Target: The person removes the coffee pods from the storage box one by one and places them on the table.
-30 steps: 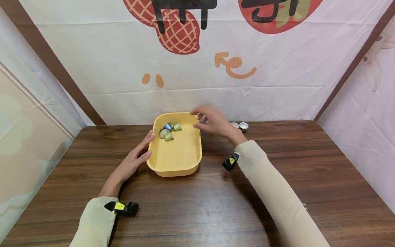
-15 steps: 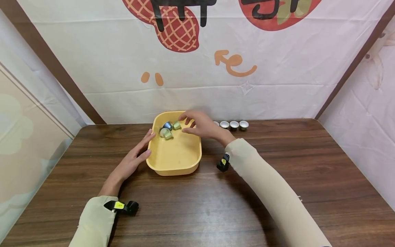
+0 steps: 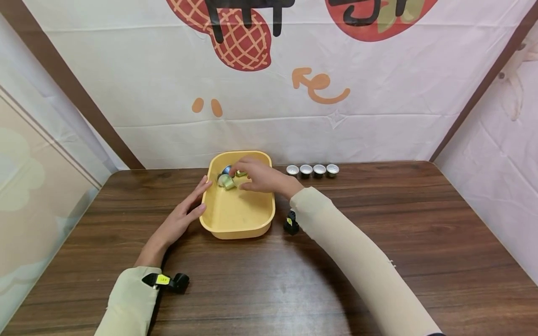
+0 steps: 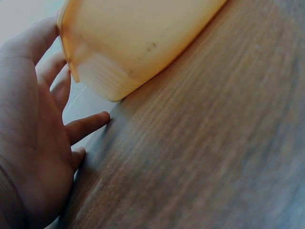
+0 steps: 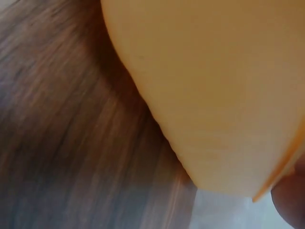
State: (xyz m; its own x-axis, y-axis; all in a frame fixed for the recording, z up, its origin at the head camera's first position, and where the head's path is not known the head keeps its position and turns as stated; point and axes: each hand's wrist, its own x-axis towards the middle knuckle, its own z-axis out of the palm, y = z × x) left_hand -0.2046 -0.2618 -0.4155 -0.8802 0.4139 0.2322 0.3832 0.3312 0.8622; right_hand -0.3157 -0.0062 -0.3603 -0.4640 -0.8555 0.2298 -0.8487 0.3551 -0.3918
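Observation:
A yellow plastic bin (image 3: 235, 229) stands on the table, with several small coffee capsules at its far left. Among them are pale green capsules (image 3: 228, 182) and a blue capsule (image 3: 226, 170). My left hand (image 3: 180, 220) rests its straightened fingers against the bin's left rim; in the left wrist view that hand (image 4: 38, 129) has its fingers spread beside the bin wall (image 4: 128, 47). Over the bin's right side reaches my right hand (image 3: 265, 178), thumb and fingers apart, fingertips right at a green capsule they partly hide. Mostly the bin's outer wall (image 5: 205, 105) fills the right wrist view.
Right of the bin, a row of several capsules (image 3: 306, 171) stands foil side up along the back edge of the wooden table (image 3: 269, 289). Behind it hangs a white printed cloth (image 3: 260, 112).
My right hand has moved left from the bin's right rim, over the bin to the capsules inside. The row behind that hand has come into full view. My left hand has stayed put.

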